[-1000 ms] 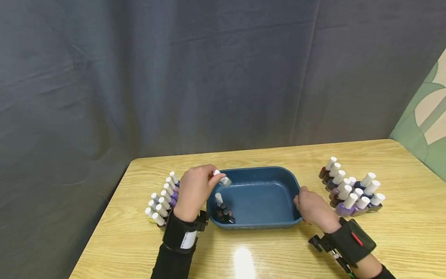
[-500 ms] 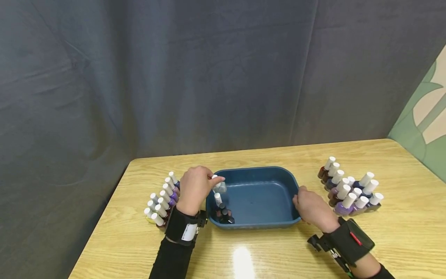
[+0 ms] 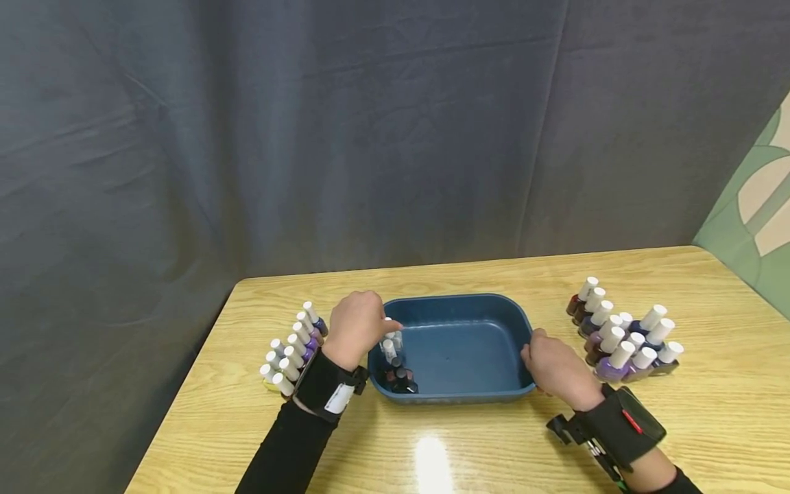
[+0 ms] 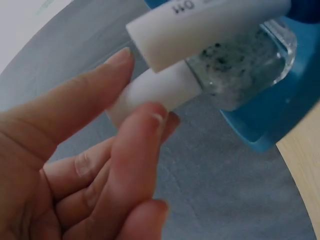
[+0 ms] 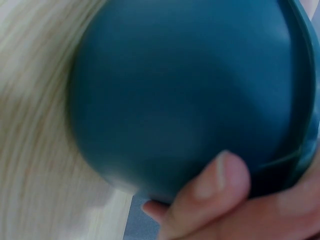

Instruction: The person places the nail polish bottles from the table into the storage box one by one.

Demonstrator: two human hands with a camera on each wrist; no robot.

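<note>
My left hand (image 3: 354, 326) is at the left end of a blue tray (image 3: 465, 353). In the left wrist view, its thumb and forefinger pinch the white cap of a clear nail polish bottle (image 4: 232, 75) with dark flecks. Close against that bottle stands another white-capped one, its cap (image 4: 200, 30) marked 011. Several black-capped bottles (image 3: 402, 381) sit in the tray's near left corner. My right hand (image 3: 558, 367) grips the tray's right end. In the right wrist view, its fingers (image 5: 210, 187) lie against the tray's outer wall (image 5: 175, 90).
Several white-capped nail polish bottles (image 3: 299, 343) stand in rows left of the tray, close to my left wrist. Another group of nail polish bottles (image 3: 623, 346) stands to the right, beyond my right hand. A grey cloth (image 3: 395, 137) hangs behind the wooden table (image 3: 204, 425).
My left hand has turned the clear bottle from tilted toward upright and lowered it into the tray, beside the other white-capped bottle. My right hand has stayed on the tray's end.
</note>
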